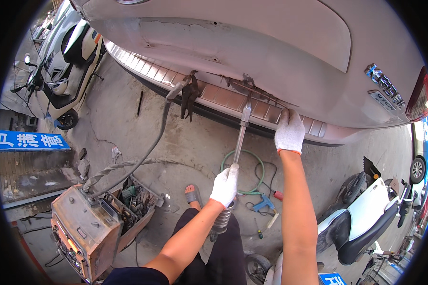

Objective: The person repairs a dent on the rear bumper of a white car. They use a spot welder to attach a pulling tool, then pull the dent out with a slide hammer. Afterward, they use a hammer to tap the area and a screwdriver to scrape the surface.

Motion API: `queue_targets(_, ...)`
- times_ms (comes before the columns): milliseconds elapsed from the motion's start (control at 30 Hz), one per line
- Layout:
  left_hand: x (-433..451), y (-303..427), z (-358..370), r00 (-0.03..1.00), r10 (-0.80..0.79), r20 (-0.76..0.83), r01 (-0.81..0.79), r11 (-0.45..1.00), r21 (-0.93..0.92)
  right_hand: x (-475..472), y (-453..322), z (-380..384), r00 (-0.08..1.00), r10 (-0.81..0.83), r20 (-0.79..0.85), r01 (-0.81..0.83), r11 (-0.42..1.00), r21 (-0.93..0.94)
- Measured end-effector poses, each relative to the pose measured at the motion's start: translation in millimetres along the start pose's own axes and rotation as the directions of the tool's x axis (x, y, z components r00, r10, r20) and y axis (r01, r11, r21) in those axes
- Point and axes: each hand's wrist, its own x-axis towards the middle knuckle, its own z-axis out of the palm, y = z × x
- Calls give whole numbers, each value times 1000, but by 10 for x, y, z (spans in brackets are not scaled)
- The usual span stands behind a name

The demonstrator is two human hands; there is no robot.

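Observation:
My left hand (224, 188), in a white knit glove, grips the steel shaft of a slide hammer (239, 142). Its ribbed weight (222, 219) hangs below that hand, above my legs. The hammer's hooked far end meets a thin metal rod (265, 94), which lies along bare, scorched metal (237, 84) on the car's tailgate (256, 57). My right hand (290, 132), gloved likewise, pinches the rod's right end close to the bumper. To the left, a dark ground clamp (190, 94) bites the tailgate's lower edge, above the ribbed bumper plate (217, 95).
A heavy cable (157, 133) runs from the clamp to a worn dent-pulling machine (87, 224) with a tool bin (137, 203). A green hose (262, 165), a blue glue gun (264, 203) and a screwdriver (259, 231) lie on the concrete. Scooters stand left (69, 74) and right (363, 217).

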Motion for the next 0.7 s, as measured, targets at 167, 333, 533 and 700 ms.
queue_targets(167,10,-44,80,998,-57,-1,57,997,-50,-34,119,114,976,207,74,-219,897,385)
queue_targets(333,-68,151,-10,998,-19,-61,23,998,62,21,88,23,948,236,213,-316,769,555)
queue_targets(533,-102,192,-261,995,61,-74,-36,953,301,-360,25,-55,900,267,345,-436,517,737)
queue_targets(700,-42,141,-465,990,-112,83,103,989,102,-2332,391,284,574,-125,809,-437,790,431)
